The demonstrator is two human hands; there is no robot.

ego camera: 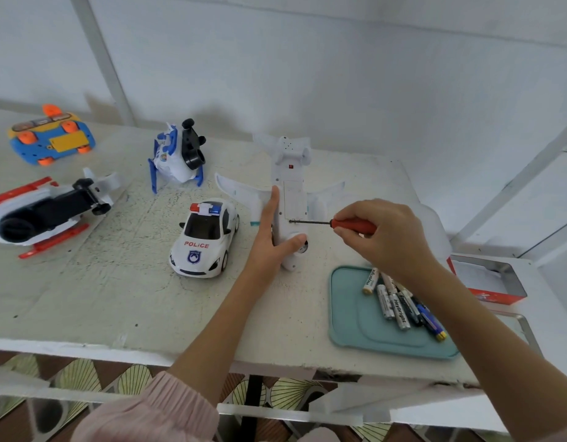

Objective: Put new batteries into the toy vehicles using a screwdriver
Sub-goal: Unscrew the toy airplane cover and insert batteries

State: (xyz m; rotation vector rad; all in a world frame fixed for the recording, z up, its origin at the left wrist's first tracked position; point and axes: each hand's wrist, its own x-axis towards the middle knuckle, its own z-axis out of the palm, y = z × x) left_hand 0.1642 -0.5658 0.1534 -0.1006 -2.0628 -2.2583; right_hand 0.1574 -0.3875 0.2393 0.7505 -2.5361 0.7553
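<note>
A white toy airplane [291,173] lies belly-up in the middle of the table. My left hand [269,237] grips its fuselage near the nose, fingers along the left side and thumb across the front. My right hand [384,237] holds a screwdriver [349,224] with a red handle; its dark shaft points left and the tip touches the corner of the battery cover. Several AA batteries [400,304] lie on a teal tray [349,320] at the front right, partly under my right forearm.
A police car [205,240] stands left of the airplane. A blue-and-white helicopter [177,154], a red-and-white helicopter [43,215] and a blue-orange car [51,137] lie overturned at the left. A red open box [486,279] sits at the right edge.
</note>
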